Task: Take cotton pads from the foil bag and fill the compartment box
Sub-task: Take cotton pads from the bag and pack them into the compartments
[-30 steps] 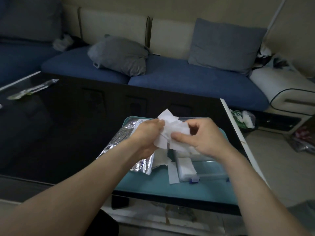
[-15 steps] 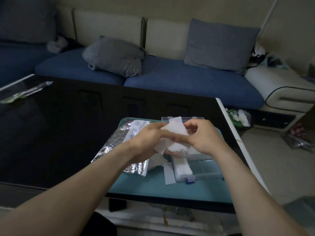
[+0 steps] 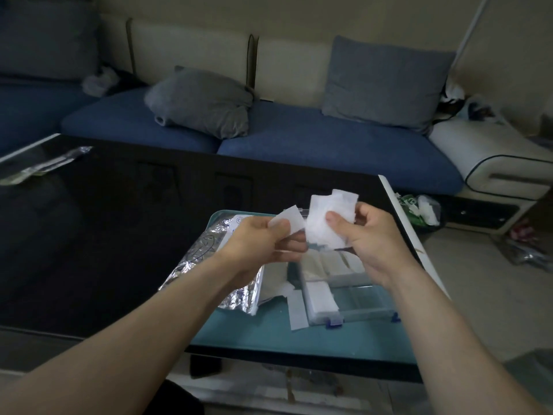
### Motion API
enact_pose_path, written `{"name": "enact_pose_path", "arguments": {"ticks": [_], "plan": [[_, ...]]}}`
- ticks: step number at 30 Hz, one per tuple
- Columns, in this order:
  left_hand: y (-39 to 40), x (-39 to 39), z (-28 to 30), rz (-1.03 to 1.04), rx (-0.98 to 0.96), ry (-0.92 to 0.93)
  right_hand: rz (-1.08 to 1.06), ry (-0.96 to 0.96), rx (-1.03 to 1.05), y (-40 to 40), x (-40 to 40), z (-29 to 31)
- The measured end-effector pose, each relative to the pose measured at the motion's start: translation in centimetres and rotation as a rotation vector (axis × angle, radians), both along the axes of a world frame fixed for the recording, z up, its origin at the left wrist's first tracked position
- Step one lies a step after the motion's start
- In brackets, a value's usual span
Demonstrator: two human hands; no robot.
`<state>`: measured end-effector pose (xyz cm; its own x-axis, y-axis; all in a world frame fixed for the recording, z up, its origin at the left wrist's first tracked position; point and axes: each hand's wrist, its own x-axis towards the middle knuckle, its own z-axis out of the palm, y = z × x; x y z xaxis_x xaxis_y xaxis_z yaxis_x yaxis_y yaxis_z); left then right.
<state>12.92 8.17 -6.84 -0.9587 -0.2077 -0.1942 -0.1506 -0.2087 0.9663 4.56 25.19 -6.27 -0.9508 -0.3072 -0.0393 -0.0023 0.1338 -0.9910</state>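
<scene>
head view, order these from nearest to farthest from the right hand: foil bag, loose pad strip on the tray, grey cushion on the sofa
From the right hand:
1. loose pad strip, just below-left on the tray
2. foil bag, farther left, under the left hand
3. grey cushion, far back on the sofa
</scene>
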Motion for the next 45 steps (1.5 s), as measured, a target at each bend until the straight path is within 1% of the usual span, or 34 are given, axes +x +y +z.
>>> {"name": "enact_pose_path", "arguments": {"ticks": [2,4,6,8,10,12,14,17,18,20,22,24,26,28,31,33,35,38,39,42,45], "plan": [[-0.2,-0.4,-0.5,0.143,-0.026,0.002,0.008,-0.12,-0.125,0.0,0.0,0.2],[-0.4,-0.6,-0.7,0.226,-0.027,0.015,0.066,-0.206,-0.202,-0.2,0.0,0.4],[-0.1,-0.6,-0.6,0.259,-0.001,0.04,0.115,-0.246,-0.248,-0.6,0.4,0.5],[0.5,-0.3,-0.2,0.253,0.037,0.077,0.101,-0.259,-0.267,-1.1,0.9,0.5],[1.2,-0.1,0.3,0.223,0.038,0.097,0.017,-0.239,-0.248,-1.7,1.4,0.3],[1.4,-0.1,0.8,0.164,0.033,0.075,-0.063,-0.214,-0.223,-2.2,1.6,0.1],[1.5,0.1,1.6,0.078,0.111,0.06,-0.097,-0.215,-0.199,-2.3,1.6,-0.1],[1.1,0.5,2.3,-0.032,0.356,0.032,-0.076,-0.224,-0.227,-2.1,1.3,-0.1],[0.9,0.6,2.5,-0.053,0.398,-0.005,-0.048,-0.229,-0.244,-2.0,1.2,0.0],[0.5,0.6,2.3,-0.123,0.376,-0.097,0.037,-0.248,-0.268,-1.7,1.2,0.4],[0.4,0.8,2.2,-0.246,0.365,-0.144,0.124,-0.195,-0.215,-1.5,1.4,0.5],[0.6,1.0,2.3,-0.317,0.428,-0.135,0.176,-0.079,-0.085,-1.5,1.8,0.5],[0.8,1.0,2.2,-0.292,0.49,-0.123,0.2,0.081,0.096,-1.5,2.2,0.6],[0.9,0.8,1.9,-0.223,0.486,-0.141,0.208,0.243,0.254,-1.6,2.1,0.6],[0.7,0.8,2.0,-0.265,0.44,-0.159,0.147,0.276,0.253,-1.4,1.7,0.6],[0.3,0.9,2.0,-0.292,0.48,-0.156,0.098,0.321,0.264,-0.9,1.5,0.7],[0.0,1.0,1.9,-0.317,0.527,-0.137,0.164,0.361,0.31,-0.5,1.5,0.9],[-0.1,1.0,1.7,-0.375,0.504,-0.113,0.315,0.355,0.351,-0.3,1.9,1.1],[-0.1,1.0,1.7,-0.39,0.483,-0.113,0.326,0.366,0.354,-0.4,2.1,1.1],[-0.1,1.0,1.6,-0.422,0.402,-0.118,0.261,0.423,0.362,-0.5,2.1,1.2],[-0.2,1.0,1.4,-0.493,0.356,-0.115,0.258,0.374,0.293,-0.4,1.9,1.2]]}}
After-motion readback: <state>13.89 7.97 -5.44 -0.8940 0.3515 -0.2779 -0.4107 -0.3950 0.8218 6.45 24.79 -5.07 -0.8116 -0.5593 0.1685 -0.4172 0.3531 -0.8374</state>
